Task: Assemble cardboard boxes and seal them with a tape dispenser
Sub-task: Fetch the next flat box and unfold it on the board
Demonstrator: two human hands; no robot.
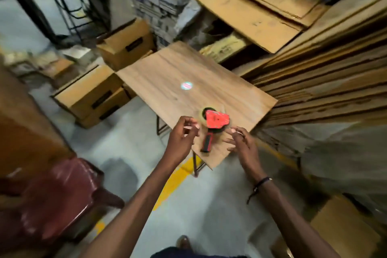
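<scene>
A red tape dispenser (213, 124) with a black-and-red handle lies on the near corner of a small wooden table (188, 81). My left hand (184, 132) hovers just left of it, fingers loosely curled, holding nothing. My right hand (240, 140) hovers just right of the handle with fingers relaxed and spread, not touching it. Assembled cardboard boxes (100, 92) stand on the floor left of the table. Flat cardboard sheets (320, 73) are stacked high on the right. The frame is motion-blurred.
A dark red plastic chair (58, 197) stands at the lower left. More flattened cardboard (251, 6) lies at the back right. A round sticker (186, 85) marks the tabletop. A yellow line (173, 182) crosses the grey floor under the table.
</scene>
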